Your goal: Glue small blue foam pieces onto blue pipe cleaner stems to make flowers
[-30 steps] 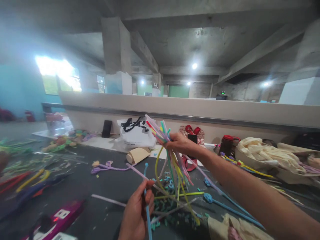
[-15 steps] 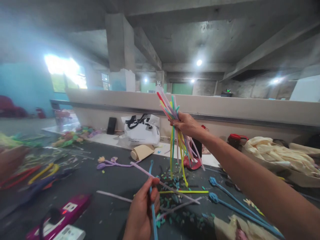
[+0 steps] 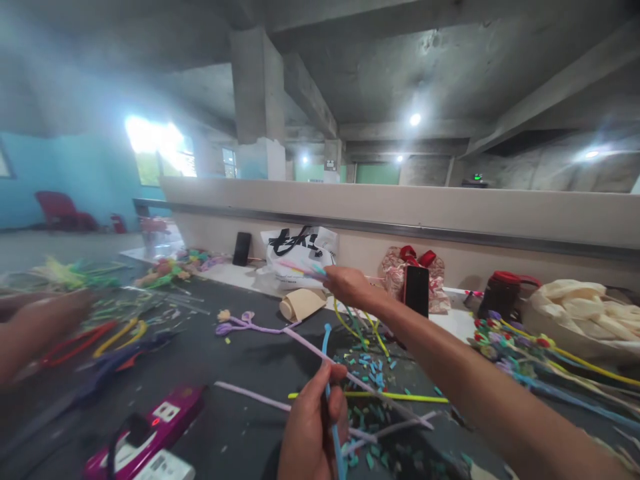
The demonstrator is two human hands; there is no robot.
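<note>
My left hand (image 3: 317,420), low in the middle, is closed around a blue pipe cleaner (image 3: 326,340) that stands nearly upright. My right hand (image 3: 347,285) reaches forward, fingers wrapped round a bundle of coloured pipe cleaners (image 3: 295,269). Its yellow and green ends hang behind and below the hand. Under and beside my left hand lie a lilac pipe cleaner (image 3: 250,395) and a yellow one (image 3: 415,398). A purple twisted stem with small flowers (image 3: 245,325) rests to the left. Small blue and green clippings (image 3: 373,373) are scattered on the dark table (image 3: 240,363).
A magenta power strip (image 3: 167,417) lies front left. Another person's hand (image 3: 47,317) is at the far left. Along the back stand a white bag (image 3: 300,250), a paper roll (image 3: 303,305), a phone (image 3: 417,291) and a dark cup (image 3: 500,293). Pipe-cleaner flowers (image 3: 515,343) lie right.
My right hand has lowered and swung the bundle from upright to leaning left. My left hand still holds the blue pipe cleaner. The view has turned, showing flowers at the right.
</note>
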